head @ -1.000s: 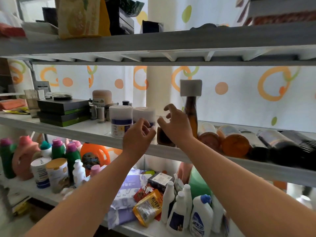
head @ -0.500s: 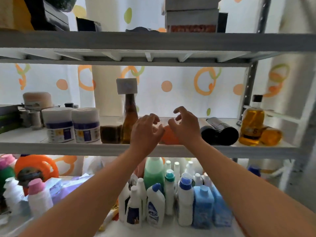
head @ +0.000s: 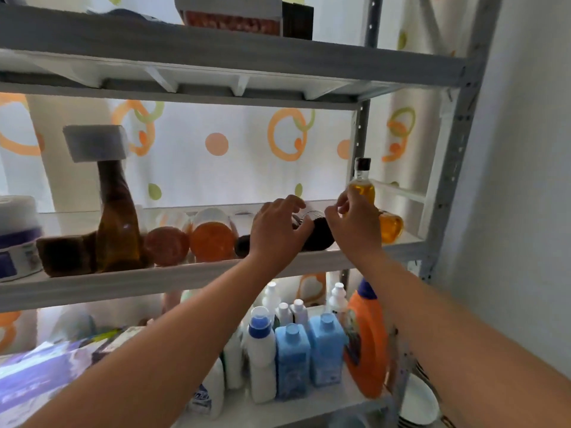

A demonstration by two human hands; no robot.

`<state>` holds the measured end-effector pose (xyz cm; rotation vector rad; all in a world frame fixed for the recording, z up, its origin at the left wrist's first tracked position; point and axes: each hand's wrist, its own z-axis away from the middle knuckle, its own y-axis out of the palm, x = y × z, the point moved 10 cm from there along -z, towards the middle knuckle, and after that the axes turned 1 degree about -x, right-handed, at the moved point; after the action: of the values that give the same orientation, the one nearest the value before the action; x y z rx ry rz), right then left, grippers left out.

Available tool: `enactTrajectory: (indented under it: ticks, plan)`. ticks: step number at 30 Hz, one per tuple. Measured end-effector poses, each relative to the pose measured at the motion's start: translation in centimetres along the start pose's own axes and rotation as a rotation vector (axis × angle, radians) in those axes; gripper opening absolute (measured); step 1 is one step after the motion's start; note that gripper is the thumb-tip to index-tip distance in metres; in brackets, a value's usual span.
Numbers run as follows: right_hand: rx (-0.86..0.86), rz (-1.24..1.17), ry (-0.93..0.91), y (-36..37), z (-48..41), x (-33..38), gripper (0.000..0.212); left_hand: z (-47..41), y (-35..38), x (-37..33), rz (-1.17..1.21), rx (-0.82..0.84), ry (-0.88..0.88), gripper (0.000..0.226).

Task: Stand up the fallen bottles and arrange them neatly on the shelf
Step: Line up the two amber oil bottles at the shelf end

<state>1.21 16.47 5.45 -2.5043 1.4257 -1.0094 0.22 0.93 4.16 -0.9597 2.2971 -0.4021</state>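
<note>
A dark bottle [head: 319, 237] lies on its side on the middle shelf [head: 185, 274], between both hands. The left hand [head: 275, 231] curls over its 9 o'clock end, thumb pressed on it. The right hand [head: 355, 225], at the bottle's 3 o'clock, has bent fingers [head: 343, 202] drawn nearly together; I cannot tell whether they hold anything. At its 12 o'clock an oil bottle [head: 362, 188] stands upright. At the left hand's 9 o'clock an orange bottle [head: 213, 240] lies fallen.

left hand [head: 275, 233] and right hand [head: 355, 230] have shifted right, from orange bottle [head: 213, 240] to dark bottle [head: 319, 237].
</note>
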Motion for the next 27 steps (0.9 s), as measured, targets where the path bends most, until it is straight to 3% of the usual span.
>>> enactTrajectory:
  ticks: [6,13,17,22,27]
  plan:
    - [-0.063,0.165,0.128,-3.1,-1.3,-7.0,0.020,-1.1,5.0,-3.5,0.044,0.060,0.032,0.025]
    - [0.197,0.313,0.299,-2.3,-2.3,-13.1,0.053,-1.1,9.2,-8.3,0.111,0.146,0.084,0.020]
    - [0.354,0.231,0.280,-0.9,-2.8,-14.3,0.047,-1.7,10.7,-9.4,0.067,0.189,0.102,0.022]
    - [0.324,0.232,0.264,-0.2,-3.4,-14.4,0.031,-2.7,13.1,-9.2,0.029,0.277,0.040,0.024]
    - [0.230,0.239,0.231,-0.2,-3.3,-15.3,0.035,-2.5,15.5,-8.5,0.010,0.355,-0.045,0.026]
